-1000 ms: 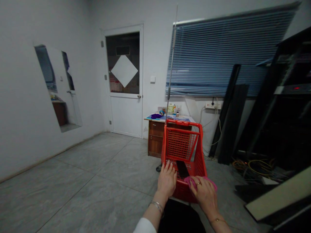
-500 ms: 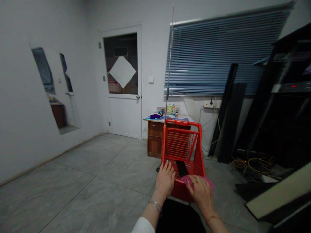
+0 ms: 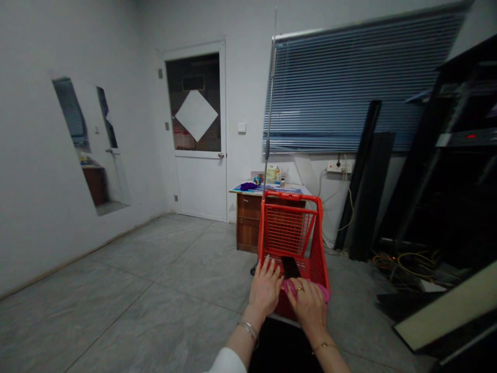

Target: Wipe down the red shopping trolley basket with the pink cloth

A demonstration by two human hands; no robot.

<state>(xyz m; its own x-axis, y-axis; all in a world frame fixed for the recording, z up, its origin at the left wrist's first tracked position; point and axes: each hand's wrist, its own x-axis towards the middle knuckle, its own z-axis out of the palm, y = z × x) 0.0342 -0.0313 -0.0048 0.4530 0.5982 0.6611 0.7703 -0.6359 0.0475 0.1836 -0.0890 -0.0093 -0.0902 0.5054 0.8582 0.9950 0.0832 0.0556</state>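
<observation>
A red plastic shopping cart [image 3: 323, 254] stands right in front of me. My left hand [image 3: 266, 287] rests on its near rim, fingers stretched out and a little apart. Beside it, my right hand [image 3: 309, 305] is closed over a pink cloth [image 3: 324, 291], pressing it on the same rim. Part of the cloth is hidden under the fingers. A dark flat object like a phone [image 3: 290, 266] lies in the cart just beyond my hands. A thin metal rod [image 3: 267, 147] rises from the cart's far left corner.
Behind the cart stands a brown wooden cabinet [image 3: 247, 223] with a purple cloth [image 3: 248, 186] and small bottles on top. A white door [image 3: 200, 186] is further back. Dark panels [image 3: 370, 197], cables [image 3: 417, 264] and a pale board [image 3: 442, 305] lie along the right.
My right hand has slid left along the rim with the pink cloth, closer to my left hand. The left hand has stayed nearly in place.
</observation>
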